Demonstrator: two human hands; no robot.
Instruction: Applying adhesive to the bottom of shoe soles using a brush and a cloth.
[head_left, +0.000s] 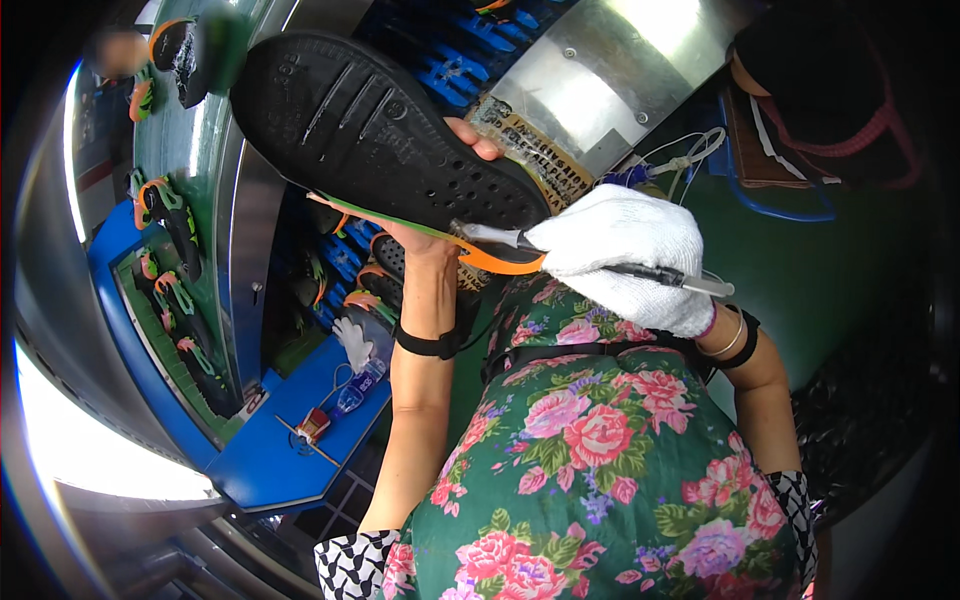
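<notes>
My bare left hand [425,240] grips a black shoe sole [380,135], tilted with its ribbed underside facing me. Its thumb or fingers curl over the far edge, and the palm sits under the near edge. An orange and green strap [500,263] runs along that near side. My right hand [625,250], in a white knitted glove, is closed around a thin brush [495,236] with a pale metal-like neck. The brush tip touches or lies very close to the sole's near edge. Its dark handle passes through the glove and comes out on the right.
Several black and orange sandals [180,225] lie on a green conveyor at left. A blue shelf [290,460] holds a bottle [360,387] and a white glove [353,342]. A metal machine panel [600,80] stands ahead, with blue racks [450,75]. Cables [690,155] hang at right.
</notes>
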